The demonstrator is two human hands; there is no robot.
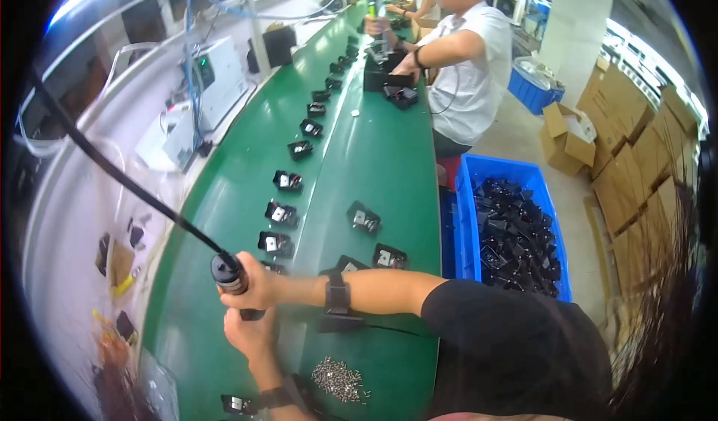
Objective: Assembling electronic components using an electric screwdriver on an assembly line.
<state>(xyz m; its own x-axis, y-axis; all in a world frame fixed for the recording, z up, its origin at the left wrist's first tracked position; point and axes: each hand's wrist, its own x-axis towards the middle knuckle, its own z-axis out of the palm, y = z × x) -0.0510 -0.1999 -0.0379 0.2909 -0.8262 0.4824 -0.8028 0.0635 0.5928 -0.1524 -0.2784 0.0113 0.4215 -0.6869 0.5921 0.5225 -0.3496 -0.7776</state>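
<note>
My right hand (258,283) is wrapped round a black electric screwdriver (226,270), whose thick black cord runs up to the upper left. Just below it, my left hand (250,333) has its fingers bent in, close to the screwdriver's lower end. A bit of something dark shows between the two hands; what my left fingers hold is hidden. Beside them, black plastic housings (275,243) with small metal parts inside stand in a row on the green table (224,219). A pile of small silver screws (336,380) lies near my left wrist.
More housings (390,256) lie to the right of the row. A blue crate (557,260) full of black parts stands right of the table. Further along, a co-worker in a white shirt (475,69) works over a black box (374,81). Cardboard boxes (568,140) stand at the right.
</note>
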